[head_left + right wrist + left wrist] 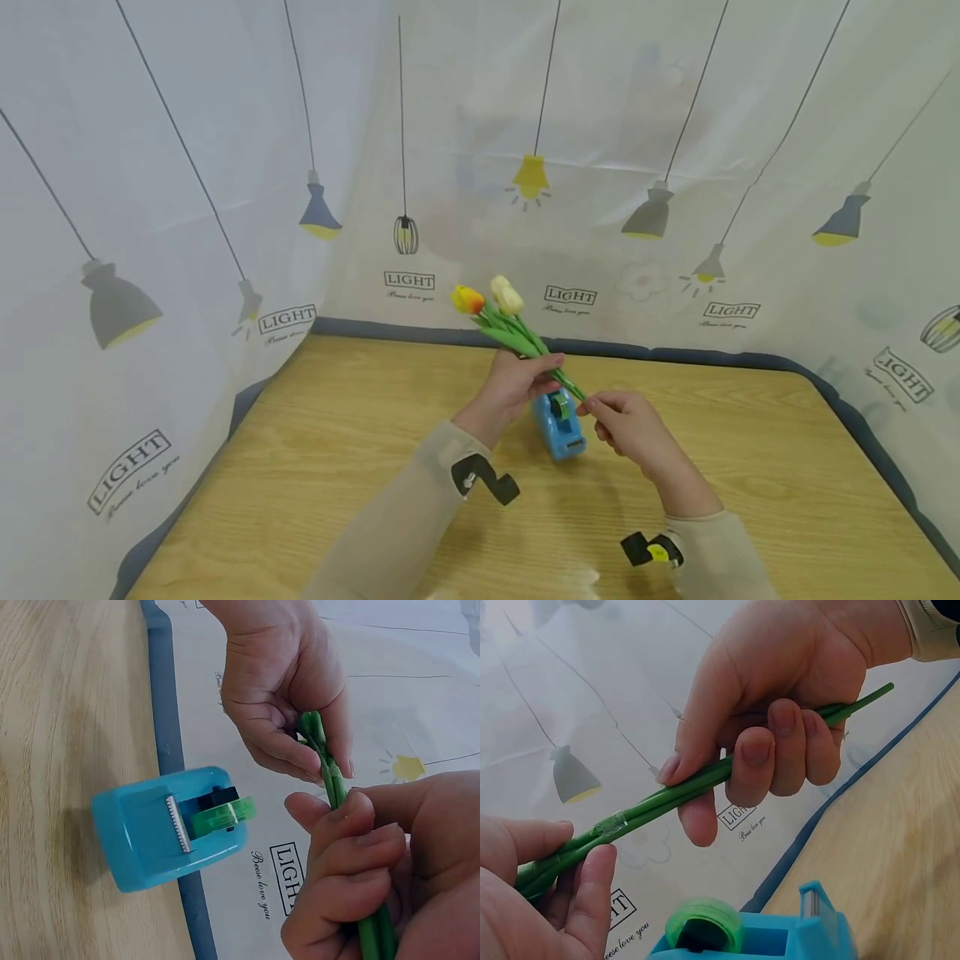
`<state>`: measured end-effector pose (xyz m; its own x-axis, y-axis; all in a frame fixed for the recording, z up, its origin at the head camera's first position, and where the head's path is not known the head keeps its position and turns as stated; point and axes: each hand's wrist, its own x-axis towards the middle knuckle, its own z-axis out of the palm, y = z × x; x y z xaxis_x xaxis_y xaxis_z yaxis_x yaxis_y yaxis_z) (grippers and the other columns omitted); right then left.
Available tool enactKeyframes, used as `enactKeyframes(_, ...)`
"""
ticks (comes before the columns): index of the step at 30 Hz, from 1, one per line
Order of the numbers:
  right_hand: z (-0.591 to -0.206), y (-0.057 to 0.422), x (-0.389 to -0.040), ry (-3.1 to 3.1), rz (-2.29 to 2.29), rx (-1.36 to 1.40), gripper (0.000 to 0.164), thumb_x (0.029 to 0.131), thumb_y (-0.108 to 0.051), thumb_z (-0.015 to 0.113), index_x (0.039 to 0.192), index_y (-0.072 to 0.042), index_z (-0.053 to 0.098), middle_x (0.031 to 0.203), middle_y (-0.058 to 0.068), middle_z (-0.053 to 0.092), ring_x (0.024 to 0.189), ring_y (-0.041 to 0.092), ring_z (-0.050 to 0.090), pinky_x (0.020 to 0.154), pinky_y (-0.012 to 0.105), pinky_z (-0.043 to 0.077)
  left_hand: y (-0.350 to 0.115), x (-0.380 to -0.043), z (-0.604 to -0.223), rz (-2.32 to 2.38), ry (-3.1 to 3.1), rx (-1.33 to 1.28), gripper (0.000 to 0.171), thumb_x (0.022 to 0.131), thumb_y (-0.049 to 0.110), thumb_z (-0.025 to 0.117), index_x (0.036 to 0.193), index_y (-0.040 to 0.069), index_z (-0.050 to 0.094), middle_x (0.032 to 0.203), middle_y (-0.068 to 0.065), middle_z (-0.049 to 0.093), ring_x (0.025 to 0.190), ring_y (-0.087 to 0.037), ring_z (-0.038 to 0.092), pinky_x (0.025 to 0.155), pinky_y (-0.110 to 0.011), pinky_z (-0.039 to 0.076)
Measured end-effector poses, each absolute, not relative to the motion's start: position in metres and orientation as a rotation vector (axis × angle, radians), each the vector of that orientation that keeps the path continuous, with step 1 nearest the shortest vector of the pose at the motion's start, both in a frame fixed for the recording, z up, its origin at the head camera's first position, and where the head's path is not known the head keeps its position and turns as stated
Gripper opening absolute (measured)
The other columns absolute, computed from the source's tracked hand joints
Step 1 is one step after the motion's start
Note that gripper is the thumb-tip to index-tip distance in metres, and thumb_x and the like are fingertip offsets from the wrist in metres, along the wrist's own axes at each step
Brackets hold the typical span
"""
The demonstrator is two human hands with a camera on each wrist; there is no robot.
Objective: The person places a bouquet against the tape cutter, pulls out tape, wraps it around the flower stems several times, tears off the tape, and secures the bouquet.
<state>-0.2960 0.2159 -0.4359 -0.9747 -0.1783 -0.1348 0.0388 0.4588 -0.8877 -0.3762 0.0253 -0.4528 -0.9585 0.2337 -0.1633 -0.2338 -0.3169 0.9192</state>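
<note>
In the head view my left hand (pixel 512 385) holds a small bunch of artificial tulips by the stems, just below the leaves (pixel 513 335). An orange-yellow tulip head (pixel 468 299) and a cream one (pixel 507 296) point up and left. Farther down, my right hand (pixel 630 427) grips the lower stems, with fingers curled around them in the left wrist view. A piece of clear tape (pixel 612 824) lies around the green stems (pixel 682 787) between the hands. Below them a blue tape dispenser (pixel 561 437) stands on the table, holding a green tape roll (pixel 223 816).
The wooden table (pixel 315 467) ends at a dark blue edge (pixel 420 332) at the back. Behind and beside it hangs a pale curtain (pixel 465 108) printed with lamps and the word LIGHT. Dark camera mounts (pixel 480 477) sit on both wrists.
</note>
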Motion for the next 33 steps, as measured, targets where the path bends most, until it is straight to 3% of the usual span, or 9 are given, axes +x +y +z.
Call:
enactKeyframes(5, -0.438, 0.217, -0.296, 2.494, -1.510, -0.124, 0.037, 0.115, -0.022, 0.047, 0.120, 0.006, 0.070, 0.066, -0.001, 0.053, 0.051, 0.009, 0.035, 0.047, 0.023, 0.033, 0.025, -0.376, -0.455, 2.326, 1.626, -0.001, 0.018, 0.096, 0.005, 0.078, 0.097, 0.013, 0.062, 0.088, -0.004, 0.073, 0.071, -0.012, 0.073, 0.064, -0.020, 0.063)
enactKeyframes(18, -0.444, 0.221, -0.300, 2.537, -1.405, -0.076, 0.036, 0.114, -0.022, 0.049, 0.122, 0.004, 0.073, 0.066, 0.000, 0.055, 0.050, 0.010, 0.036, 0.048, 0.024, 0.035, 0.029, -0.383, -0.472, 2.279, 1.559, -0.033, 0.017, 0.098, 0.003, 0.074, 0.087, 0.012, 0.065, 0.083, -0.003, 0.074, 0.072, -0.013, 0.073, 0.069, -0.023, 0.065)
enactKeyframes(28, -0.457, 0.229, -0.306, 2.560, -1.364, -0.016, 0.031, 0.110, -0.024, 0.058, 0.120, 0.001, 0.074, 0.077, 0.006, 0.065, 0.066, 0.015, 0.058, 0.058, 0.025, 0.050, 0.033, -0.383, -0.485, 2.321, 1.507, -0.077, 0.018, 0.095, 0.004, 0.078, 0.085, 0.014, 0.066, 0.085, -0.002, 0.075, 0.074, -0.014, 0.074, 0.070, -0.026, 0.065)
enactKeyframes(33, -0.458, 0.231, -0.307, 2.601, -1.336, -0.020, 0.026, 0.108, -0.022, 0.064, 0.115, 0.001, 0.074, 0.083, 0.012, 0.070, 0.068, 0.016, 0.063, 0.062, 0.027, 0.055, 0.034, -0.381, -0.488, 2.326, 1.491, -0.105, 0.016, 0.094, 0.005, 0.079, 0.085, 0.013, 0.069, 0.087, -0.003, 0.076, 0.077, -0.015, 0.074, 0.070, -0.025, 0.065)
